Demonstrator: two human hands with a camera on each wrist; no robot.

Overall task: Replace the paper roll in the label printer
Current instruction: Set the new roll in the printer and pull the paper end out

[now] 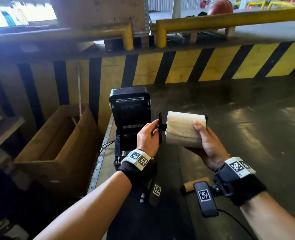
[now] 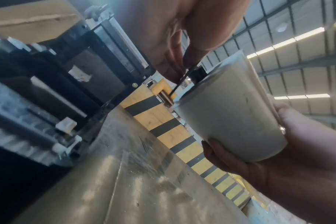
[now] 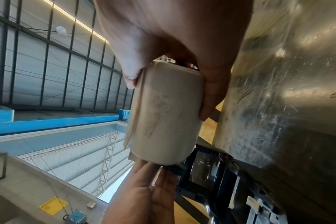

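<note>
A full white paper roll (image 1: 184, 129) is held in the air above the table, gripped from below by my right hand (image 1: 206, 144), thumb on top. A black spindle runs through it; my left hand (image 1: 149, 135) pinches the spindle's flat end disc (image 1: 160, 127) at the roll's left end. The black label printer (image 1: 129, 116) stands just behind my left hand with its lid raised and its bay open. In the left wrist view the roll (image 2: 230, 109) and the pinched disc (image 2: 184, 78) show close up. The right wrist view shows the roll (image 3: 163, 112) in my fingers.
An empty brown cardboard core (image 1: 193, 185) lies on the dark metal table (image 1: 247, 118) near my right wrist. An open cardboard box (image 1: 56, 141) sits left of the table. A yellow-and-black striped barrier (image 1: 195, 66) runs behind. The printer's cable (image 1: 107, 144) trails off the left edge.
</note>
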